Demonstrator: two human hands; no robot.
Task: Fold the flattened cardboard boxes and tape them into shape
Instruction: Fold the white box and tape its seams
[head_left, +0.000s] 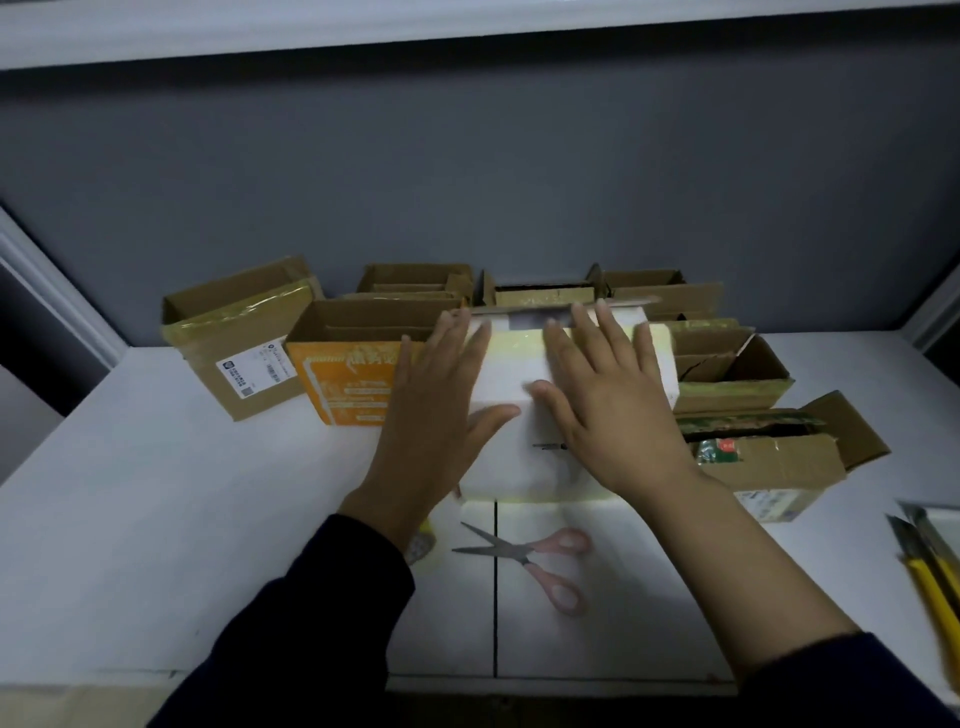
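The fingers of the left hand and those of the right hand are shown straight and spread, laid flat and closed round nothing. Both palms are pressed on the white box, which stands at the table's centre directly beneath them. A yellowish tape strip is seen under the fingertips at the box's far edge, its long axis running from 9 to 3 o'clock. The left hand is placed over the 9 o'clock side of the box, the right hand over the middle and toward 3 o'clock, so neither is judged nearer. A smoothing stroke would therefore be taken sideways along that strip. At 6 o'clock of the box the scissors are laid, handles toward the right hand. A tape roll is half hidden beneath the left wrist. Finished boxes are ranged from 9 through 12 to 3 o'clock, an orange box among them.
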